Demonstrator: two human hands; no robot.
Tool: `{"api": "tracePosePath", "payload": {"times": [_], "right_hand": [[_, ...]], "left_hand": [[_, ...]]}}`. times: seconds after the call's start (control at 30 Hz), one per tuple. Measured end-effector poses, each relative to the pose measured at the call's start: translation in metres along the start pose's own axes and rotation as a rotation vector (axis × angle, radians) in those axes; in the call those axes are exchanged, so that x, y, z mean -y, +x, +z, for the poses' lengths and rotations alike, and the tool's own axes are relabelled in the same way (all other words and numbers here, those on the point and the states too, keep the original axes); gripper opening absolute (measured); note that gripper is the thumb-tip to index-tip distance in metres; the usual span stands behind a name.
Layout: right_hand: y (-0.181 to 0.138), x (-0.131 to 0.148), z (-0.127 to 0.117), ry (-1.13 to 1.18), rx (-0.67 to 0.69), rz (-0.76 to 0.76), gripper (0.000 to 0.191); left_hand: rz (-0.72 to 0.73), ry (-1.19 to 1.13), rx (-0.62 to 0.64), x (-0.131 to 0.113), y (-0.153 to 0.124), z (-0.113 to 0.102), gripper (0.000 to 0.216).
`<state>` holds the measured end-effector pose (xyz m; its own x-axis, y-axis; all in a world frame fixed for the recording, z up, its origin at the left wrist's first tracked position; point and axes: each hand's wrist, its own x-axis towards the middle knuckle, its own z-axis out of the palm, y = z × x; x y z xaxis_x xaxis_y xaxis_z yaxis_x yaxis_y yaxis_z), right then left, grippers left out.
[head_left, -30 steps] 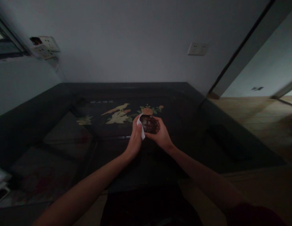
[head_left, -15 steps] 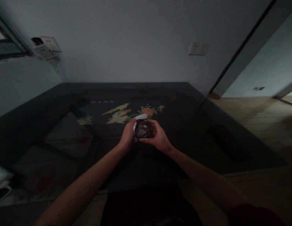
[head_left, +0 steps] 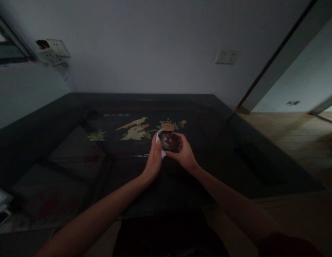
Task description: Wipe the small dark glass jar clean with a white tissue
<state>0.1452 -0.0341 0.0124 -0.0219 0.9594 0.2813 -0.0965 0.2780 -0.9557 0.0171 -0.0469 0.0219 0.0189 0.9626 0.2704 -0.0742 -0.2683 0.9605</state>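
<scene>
Above the middle of the dark table, a small round dish [head_left: 169, 141] of dark, shiny, glass-like material is held between my hands. My right hand [head_left: 185, 151] wraps its right side, thumb along the near edge and fingers round the far side. A white tissue [head_left: 163, 154] lies against the left side of the dish, and my left hand [head_left: 154, 155] presses it there with fingers closed. The dish looks tilted, its top facing me. Its underside and part of the tissue are hidden by my hands.
The glossy dark table [head_left: 208, 121] bears a picture of birds and flowers [head_left: 135, 130]. A dark flat object [head_left: 262, 164] lies at the right. White items [head_left: 1, 207] sit at the left edge. A wall with a socket [head_left: 226, 57] stands behind.
Both hands have shifted slightly right with the dish. My left hand has turned more upright, and the tissue has slid round the left side of the dish, now poking out below.
</scene>
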Motion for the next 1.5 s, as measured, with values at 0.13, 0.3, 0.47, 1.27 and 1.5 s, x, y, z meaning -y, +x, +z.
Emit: {"api": "tracePosePath", "payload": {"times": [0.13,0.3,0.47,1.27,1.5], "right_hand": [[-0.006,0.003,0.002,-0.080,0.075,-0.021,0.080],[-0.007,0.002,0.004,-0.074,0.120,-0.028,0.081],[0.001,-0.001,0.003,-0.003,-0.028,0.019,0.079],[0.005,-0.004,0.000,-0.001,-0.045,0.015,0.075],[0.008,-0.005,-0.004,0.001,-0.079,-0.007,0.072]], "left_hand": [[-0.103,-0.124,-0.034,0.007,0.017,-0.010,0.051],[-0.303,-0.252,-0.078,0.013,0.025,-0.013,0.058],[-0.055,-0.199,0.051,0.005,0.006,-0.003,0.059],[-0.050,-0.132,0.036,0.014,0.000,-0.003,0.056],[-0.035,-0.087,0.091,0.007,-0.007,0.000,0.062]]}}
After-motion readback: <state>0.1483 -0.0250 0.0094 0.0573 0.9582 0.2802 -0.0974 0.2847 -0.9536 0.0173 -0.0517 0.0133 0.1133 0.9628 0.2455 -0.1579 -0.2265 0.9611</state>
